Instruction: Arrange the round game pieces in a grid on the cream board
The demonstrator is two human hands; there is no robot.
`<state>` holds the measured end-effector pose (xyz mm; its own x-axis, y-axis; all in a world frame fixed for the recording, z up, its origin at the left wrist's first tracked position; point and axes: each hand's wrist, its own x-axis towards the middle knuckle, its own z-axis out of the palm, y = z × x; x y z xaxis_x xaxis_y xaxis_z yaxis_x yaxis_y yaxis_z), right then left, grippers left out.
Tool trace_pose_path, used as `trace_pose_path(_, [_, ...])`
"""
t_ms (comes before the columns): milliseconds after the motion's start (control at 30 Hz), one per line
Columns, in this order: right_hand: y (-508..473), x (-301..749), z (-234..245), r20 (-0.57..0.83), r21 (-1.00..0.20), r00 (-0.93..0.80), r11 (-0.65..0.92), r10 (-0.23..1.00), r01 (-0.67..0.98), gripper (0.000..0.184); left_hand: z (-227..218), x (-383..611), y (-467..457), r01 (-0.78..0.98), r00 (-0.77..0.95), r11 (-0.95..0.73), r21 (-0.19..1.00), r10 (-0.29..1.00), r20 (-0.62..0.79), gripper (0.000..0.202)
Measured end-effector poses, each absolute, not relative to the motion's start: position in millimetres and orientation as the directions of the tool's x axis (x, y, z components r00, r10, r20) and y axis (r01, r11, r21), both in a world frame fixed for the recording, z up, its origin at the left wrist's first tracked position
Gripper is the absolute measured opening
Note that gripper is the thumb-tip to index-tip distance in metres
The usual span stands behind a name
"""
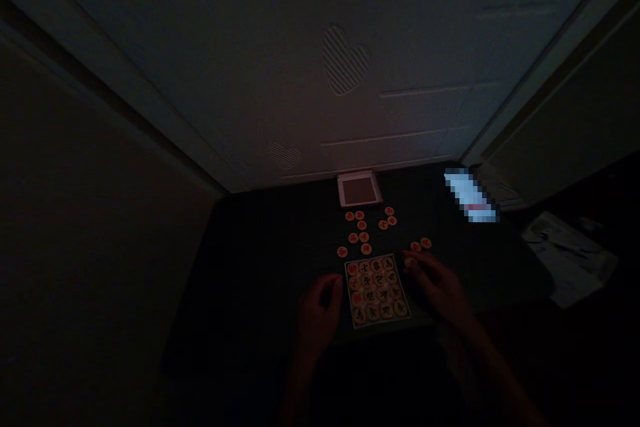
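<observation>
1. My left hand sits just left of the tray, loosely curled, nothing visible in it; can't tell if fingertips meet.
2. My right hand is right of the tray, fingertips at a disc just off its far right corner; too dark to tell pinched or only touched.
3. Right hand is nearer that disc; tray lies to its left.
4. Tray looks roughly square, no clear long axis.

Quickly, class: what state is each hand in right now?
Left hand: loosely curled beside the tray; whether holding anything, cannot tell.
Right hand: at a round piece; grip unclear.
</observation>
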<state>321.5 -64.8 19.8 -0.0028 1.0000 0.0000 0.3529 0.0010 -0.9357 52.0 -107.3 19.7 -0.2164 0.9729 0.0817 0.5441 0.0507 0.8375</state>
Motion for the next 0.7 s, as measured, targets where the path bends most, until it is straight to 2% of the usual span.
trace_pose_path(200, [-80,306,39,-0.137,-0.972,0.011,-0.136,0.991,0.189,0.044,20,51,-105,0.529,-0.214,0.032,0.848,0.972,0.097,0.025])
trace_pose_path(367, [-87,287,55,-0.22,-0.965,-0.076,-0.206,0.972,0.159,0.033,36,58,-106,0.445,-0.172,-0.016,0.895,0.98,0.103,0.021])
trace_pose_path(533, [-93,272,65,-0.182,-0.975,-0.154,-0.159,0.971,0.154,0.028,63,78,-116,0.365,-0.026,-0.046,0.93,0.998,0.06,0.018])
trace_pose_path(700, [-102,262,68,-0.114,-0.976,-0.105,-0.092,0.988,0.198,0.019,74,89,-120,0.285,-0.017,0.01,0.959,1.0,-0.006,0.018])
